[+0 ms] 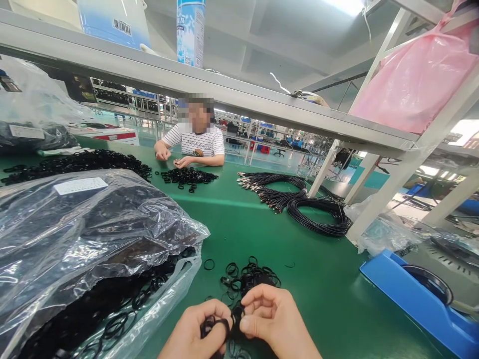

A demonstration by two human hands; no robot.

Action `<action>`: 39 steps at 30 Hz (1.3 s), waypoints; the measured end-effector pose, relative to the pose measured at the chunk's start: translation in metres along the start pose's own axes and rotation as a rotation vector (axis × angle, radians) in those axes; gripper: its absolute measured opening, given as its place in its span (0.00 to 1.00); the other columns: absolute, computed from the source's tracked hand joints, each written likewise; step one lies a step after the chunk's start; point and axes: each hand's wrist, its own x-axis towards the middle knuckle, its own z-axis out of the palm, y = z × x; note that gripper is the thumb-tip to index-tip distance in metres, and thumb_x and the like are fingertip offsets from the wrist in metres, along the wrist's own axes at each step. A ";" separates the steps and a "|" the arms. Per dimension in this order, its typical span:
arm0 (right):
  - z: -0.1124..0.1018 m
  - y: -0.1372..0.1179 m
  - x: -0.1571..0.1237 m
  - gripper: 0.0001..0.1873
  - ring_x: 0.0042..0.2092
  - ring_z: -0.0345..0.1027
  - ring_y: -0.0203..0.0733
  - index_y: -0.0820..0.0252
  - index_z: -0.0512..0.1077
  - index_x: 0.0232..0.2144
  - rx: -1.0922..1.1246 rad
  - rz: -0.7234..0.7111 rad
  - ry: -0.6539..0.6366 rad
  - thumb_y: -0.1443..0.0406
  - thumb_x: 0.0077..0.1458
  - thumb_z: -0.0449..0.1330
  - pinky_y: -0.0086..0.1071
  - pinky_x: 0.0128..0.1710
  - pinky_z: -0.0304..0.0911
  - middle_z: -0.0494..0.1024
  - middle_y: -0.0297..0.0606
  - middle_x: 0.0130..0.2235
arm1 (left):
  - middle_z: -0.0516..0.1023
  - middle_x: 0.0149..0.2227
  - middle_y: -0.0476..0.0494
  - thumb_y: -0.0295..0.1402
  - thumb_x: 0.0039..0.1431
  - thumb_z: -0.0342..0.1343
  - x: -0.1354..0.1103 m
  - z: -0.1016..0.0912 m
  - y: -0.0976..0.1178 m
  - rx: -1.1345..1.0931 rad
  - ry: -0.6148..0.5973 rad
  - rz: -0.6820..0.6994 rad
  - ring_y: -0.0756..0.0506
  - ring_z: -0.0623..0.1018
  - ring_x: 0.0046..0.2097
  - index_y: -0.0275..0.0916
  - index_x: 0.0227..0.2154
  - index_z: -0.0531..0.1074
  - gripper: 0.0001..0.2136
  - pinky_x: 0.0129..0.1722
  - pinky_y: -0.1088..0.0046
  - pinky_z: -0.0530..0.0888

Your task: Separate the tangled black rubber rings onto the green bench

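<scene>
Several black rubber rings (210,325) are bunched in my left hand (198,329), its fingers and thumb curled round them. My right hand (273,316) is close beside it, thumb and fingers pinched on a black ring (238,313) between the two hands. Just beyond my fingers, a small heap of the same black rings (258,274) lies on the green table. A clear plastic bag (149,219) full of black rings lies to the left, its mouth open toward me.
Across the green table (209,204), a person (202,142) handles rings beside another pile (189,175). Coiled black cables (318,214) lie by the shelf post at right. A blue tray (415,299) stands at right front. A shelf (239,85) spans overhead.
</scene>
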 end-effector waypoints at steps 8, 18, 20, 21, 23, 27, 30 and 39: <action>-0.002 0.003 0.001 0.14 0.28 0.67 0.33 0.65 0.73 0.30 -0.033 -0.008 -0.024 0.72 0.35 0.67 0.28 0.32 0.63 0.76 0.35 0.28 | 0.65 0.18 0.56 0.38 0.49 0.50 0.001 0.000 -0.001 -0.048 -0.002 -0.003 0.58 0.57 0.15 0.39 0.25 0.65 0.08 0.13 0.84 0.50; 0.002 0.006 0.002 0.11 0.23 0.69 0.34 0.66 0.71 0.25 0.030 0.030 0.003 0.74 0.32 0.62 0.27 0.26 0.65 0.75 0.32 0.22 | 0.65 0.18 0.57 0.37 0.51 0.50 0.005 -0.002 -0.006 -0.070 -0.014 0.026 0.58 0.56 0.15 0.38 0.25 0.65 0.08 0.13 0.84 0.51; 0.004 0.005 0.002 0.11 0.22 0.70 0.35 0.66 0.70 0.25 0.028 0.050 0.018 0.75 0.31 0.61 0.28 0.26 0.66 0.74 0.32 0.21 | 0.65 0.18 0.57 0.36 0.52 0.50 0.006 -0.003 -0.008 -0.064 -0.024 0.017 0.58 0.56 0.16 0.38 0.26 0.65 0.06 0.14 0.83 0.52; 0.005 0.005 0.002 0.11 0.22 0.71 0.35 0.66 0.70 0.24 0.029 0.058 0.027 0.75 0.31 0.60 0.28 0.26 0.66 0.74 0.32 0.20 | 0.65 0.19 0.57 0.35 0.52 0.49 0.006 -0.003 -0.008 -0.059 -0.033 0.007 0.58 0.57 0.16 0.38 0.26 0.65 0.06 0.14 0.83 0.53; 0.006 0.003 0.002 0.10 0.22 0.71 0.36 0.65 0.68 0.23 0.032 0.057 0.047 0.75 0.31 0.60 0.28 0.25 0.66 0.74 0.31 0.20 | 0.65 0.19 0.57 0.35 0.53 0.49 0.006 -0.003 -0.008 -0.060 -0.044 0.002 0.58 0.57 0.16 0.38 0.27 0.65 0.06 0.14 0.83 0.52; 0.007 0.002 0.002 0.11 0.22 0.71 0.36 0.63 0.64 0.22 0.066 0.035 0.060 0.75 0.31 0.60 0.28 0.25 0.66 0.74 0.31 0.21 | 0.65 0.19 0.57 0.35 0.52 0.49 0.005 -0.003 -0.006 -0.073 -0.022 0.018 0.58 0.57 0.16 0.38 0.25 0.64 0.06 0.14 0.83 0.52; 0.006 0.001 0.001 0.12 0.24 0.71 0.36 0.62 0.64 0.23 0.069 0.033 0.028 0.73 0.33 0.62 0.29 0.26 0.67 0.73 0.30 0.23 | 0.65 0.19 0.57 0.35 0.52 0.50 0.006 -0.003 -0.008 -0.075 -0.031 0.025 0.58 0.57 0.16 0.38 0.25 0.64 0.06 0.14 0.83 0.53; 0.015 -0.005 -0.009 0.05 0.25 0.63 0.31 0.59 0.74 0.23 -0.666 -0.275 0.193 0.71 0.43 0.58 0.23 0.23 0.56 0.71 0.32 0.26 | 0.65 0.20 0.57 0.38 0.54 0.51 0.006 -0.004 -0.007 -0.072 -0.051 0.010 0.58 0.57 0.15 0.39 0.27 0.64 0.08 0.14 0.84 0.52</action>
